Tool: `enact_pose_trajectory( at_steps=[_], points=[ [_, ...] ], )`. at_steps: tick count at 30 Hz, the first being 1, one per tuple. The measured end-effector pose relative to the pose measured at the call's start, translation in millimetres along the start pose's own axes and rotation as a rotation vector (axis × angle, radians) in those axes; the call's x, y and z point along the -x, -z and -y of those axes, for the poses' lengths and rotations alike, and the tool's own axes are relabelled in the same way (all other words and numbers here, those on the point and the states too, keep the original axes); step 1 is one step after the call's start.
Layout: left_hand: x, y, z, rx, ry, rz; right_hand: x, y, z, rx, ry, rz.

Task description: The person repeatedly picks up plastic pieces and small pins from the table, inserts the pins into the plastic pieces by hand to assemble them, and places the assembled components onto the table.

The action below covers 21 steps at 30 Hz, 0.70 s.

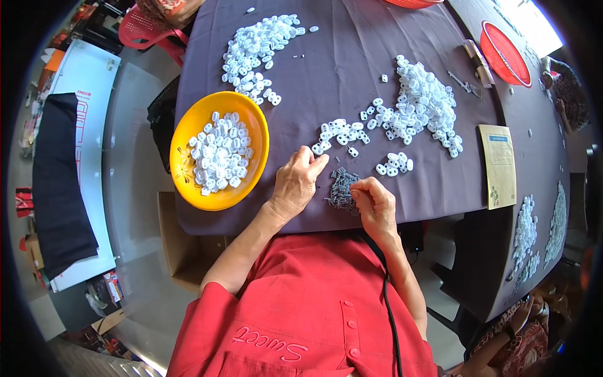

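Observation:
My left hand [295,182] is closed in a pinch right beside a small group of white oval plastic pieces [342,131], each with two holes. Whatever sits between its fingertips is hidden. At the right edge of a pile of small dark grey pins [340,190], my right hand [375,204] has thumb and forefinger pressed together. Anything in that pinch is too small to make out. A few more white pieces [394,164] lie just above the right hand. To the left of my left hand, a yellow bowl [259,135] holds many of the same white pieces.
Larger heaps of white pieces lie at the far left [254,50] and far right [424,103] of the dark tablecloth [345,69]. A tan printed packet [497,166] rests at the right edge. Beyond it are a red basket [504,53] and other people at the adjoining table.

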<state>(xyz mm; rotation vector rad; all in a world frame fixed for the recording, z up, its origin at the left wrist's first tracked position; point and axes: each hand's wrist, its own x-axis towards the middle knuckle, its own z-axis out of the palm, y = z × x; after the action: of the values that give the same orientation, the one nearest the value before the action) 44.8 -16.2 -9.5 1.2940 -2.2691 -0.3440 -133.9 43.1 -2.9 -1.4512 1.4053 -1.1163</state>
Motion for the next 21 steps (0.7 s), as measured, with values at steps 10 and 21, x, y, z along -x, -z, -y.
enact_pose_trajectory(
  at_steps=[10, 21],
  points=[
    [-9, 5, 14, 0.069, 0.080, 0.137, -5, -14, 17, 0.081, 0.120, -0.007],
    [-15, 7, 18, 0.123, 0.095, 0.172, -4, -15, 18, 0.104, 0.127, -0.021]
  ],
)
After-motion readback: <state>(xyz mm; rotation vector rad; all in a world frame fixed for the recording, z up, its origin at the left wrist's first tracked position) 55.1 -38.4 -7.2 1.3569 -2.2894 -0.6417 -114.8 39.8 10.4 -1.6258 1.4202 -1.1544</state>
